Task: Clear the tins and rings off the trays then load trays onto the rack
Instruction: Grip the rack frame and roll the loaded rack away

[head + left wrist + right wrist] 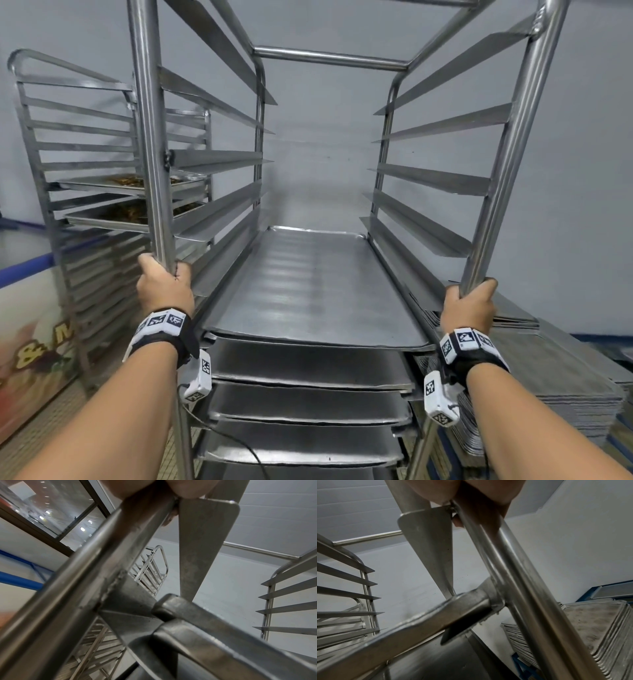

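Observation:
A tall steel rack (pixel 329 58) stands right in front of me. Several bare metal trays (pixel 308 284) sit on its lower runners, one above another. My left hand (pixel 164 284) grips the rack's front left post (pixel 147 137). My right hand (pixel 471 301) grips the front right post (pixel 507 164). In the left wrist view the post (pixel 82 577) runs up under my palm, with tray corners (pixel 171 604) beside it. In the right wrist view the post (pixel 513 563) passes under my fingers. No tins or rings are in view.
A second rack (pixel 85 154) stands at the back left with two trays (pixel 113 216) of dark food. A thick stack of flat trays (pixel 565 383) lies low at the right, also seen as a tray stack (pixel 590 628). A grey wall (pixel 325 164) is close behind.

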The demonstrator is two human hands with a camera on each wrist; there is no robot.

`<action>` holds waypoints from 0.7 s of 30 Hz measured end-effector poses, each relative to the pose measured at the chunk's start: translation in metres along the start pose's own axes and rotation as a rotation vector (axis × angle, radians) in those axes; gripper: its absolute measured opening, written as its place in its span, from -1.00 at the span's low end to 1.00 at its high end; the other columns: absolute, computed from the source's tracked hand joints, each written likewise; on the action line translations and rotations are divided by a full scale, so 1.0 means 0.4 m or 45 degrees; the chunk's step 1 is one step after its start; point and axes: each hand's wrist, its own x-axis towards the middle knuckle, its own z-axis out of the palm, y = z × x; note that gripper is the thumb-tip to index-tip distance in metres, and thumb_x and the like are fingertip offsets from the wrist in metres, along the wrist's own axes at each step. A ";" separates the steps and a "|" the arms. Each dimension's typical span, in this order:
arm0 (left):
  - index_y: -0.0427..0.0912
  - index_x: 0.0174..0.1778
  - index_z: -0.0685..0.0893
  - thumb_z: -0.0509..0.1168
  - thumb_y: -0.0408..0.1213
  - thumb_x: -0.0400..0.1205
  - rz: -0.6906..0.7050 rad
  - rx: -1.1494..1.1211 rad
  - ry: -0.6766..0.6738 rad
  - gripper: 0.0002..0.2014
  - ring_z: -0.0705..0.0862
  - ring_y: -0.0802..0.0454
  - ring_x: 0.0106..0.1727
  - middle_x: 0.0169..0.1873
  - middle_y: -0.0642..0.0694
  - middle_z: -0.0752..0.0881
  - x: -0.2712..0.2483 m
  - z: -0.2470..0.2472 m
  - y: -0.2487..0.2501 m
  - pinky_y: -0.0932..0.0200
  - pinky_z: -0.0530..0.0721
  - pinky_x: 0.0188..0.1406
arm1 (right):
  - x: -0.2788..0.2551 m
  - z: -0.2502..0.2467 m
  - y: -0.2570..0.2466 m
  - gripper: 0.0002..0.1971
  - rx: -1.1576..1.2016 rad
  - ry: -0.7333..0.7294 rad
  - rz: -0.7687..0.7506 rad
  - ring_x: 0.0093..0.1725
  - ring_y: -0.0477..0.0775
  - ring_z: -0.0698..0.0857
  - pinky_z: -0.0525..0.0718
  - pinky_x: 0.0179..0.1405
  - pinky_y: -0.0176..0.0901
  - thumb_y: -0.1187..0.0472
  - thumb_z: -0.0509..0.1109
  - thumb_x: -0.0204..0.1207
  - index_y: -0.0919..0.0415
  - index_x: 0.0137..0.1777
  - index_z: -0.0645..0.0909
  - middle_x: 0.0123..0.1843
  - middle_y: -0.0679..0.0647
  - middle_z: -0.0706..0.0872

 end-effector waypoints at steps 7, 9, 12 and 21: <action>-0.36 0.23 0.39 0.26 -0.23 0.68 0.006 0.034 -0.023 -0.68 0.65 -0.51 -0.03 -0.01 -0.58 0.65 0.085 0.165 -0.010 -0.23 0.58 -0.09 | 0.101 0.142 0.019 -0.81 -0.011 0.007 0.050 -0.30 0.31 0.58 0.50 -0.36 -0.01 0.29 0.25 0.60 0.34 0.08 0.30 -0.20 0.32 0.57; -0.32 0.19 0.38 0.25 -0.22 0.68 0.001 0.040 -0.020 -0.71 0.66 -0.49 -0.07 -0.04 -0.56 0.66 0.107 0.202 -0.015 -0.25 0.61 -0.10 | 0.123 0.180 0.020 -0.81 0.005 0.023 0.059 -0.30 0.30 0.56 0.46 -0.34 -0.02 0.31 0.26 0.59 0.36 0.09 0.32 -0.21 0.31 0.56; -0.30 0.16 0.37 0.26 -0.22 0.69 0.009 0.048 -0.028 -0.72 0.68 -0.46 -0.11 -0.07 -0.54 0.67 0.135 0.251 -0.025 -0.28 0.66 -0.10 | 0.149 0.233 0.023 -0.80 0.022 0.038 0.068 -0.30 0.29 0.52 0.44 -0.34 -0.01 0.32 0.26 0.59 0.38 0.11 0.33 -0.22 0.31 0.56; -0.30 0.17 0.38 0.28 -0.23 0.70 -0.037 0.025 -0.030 -0.73 0.63 -0.38 -0.10 -0.06 -0.46 0.63 0.219 0.418 -0.030 -0.23 0.61 -0.07 | 0.252 0.392 0.055 -0.78 0.037 0.065 0.048 -0.31 0.32 0.57 0.48 -0.34 -0.02 0.30 0.28 0.59 0.36 0.11 0.33 -0.23 0.35 0.60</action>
